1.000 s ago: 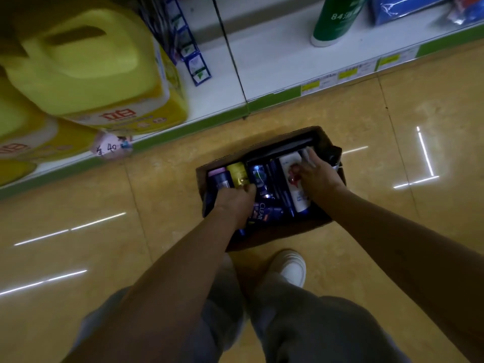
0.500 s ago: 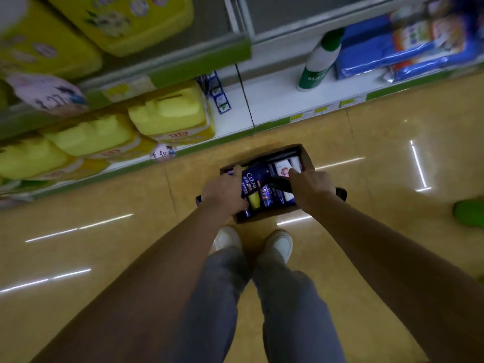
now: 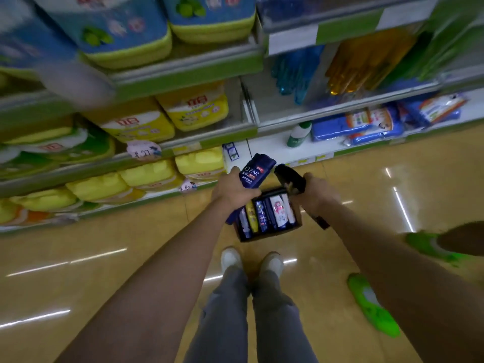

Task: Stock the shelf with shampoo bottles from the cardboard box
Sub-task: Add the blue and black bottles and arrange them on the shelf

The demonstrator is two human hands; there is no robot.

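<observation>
1. holding a dark blue "clear" shampoo bottle, your left hand has its fingers wrapped round the lower body, with the labelled end tilted up toward the shelving.
2. your right hand grips a black bottle, fingers curled round it; the dark end points up and left, near the blue bottle but apart from it.
3. both bottles are lifted above the cardboard box, which sits on the tan floor just ahead of your white shoes.
4. the box holds more bottles lying side by side: dark blue ones, a yellow one and a white one with pink print.
5. to your left, the lowest shelf carries yellow jugs; the tier above has more yellow containers.
6. to the right, a white bottle with a green cap stands on the bottom shelf beside blue packets.
7. green shapes lie on the floor at your right; they are too blurred to identify.
</observation>
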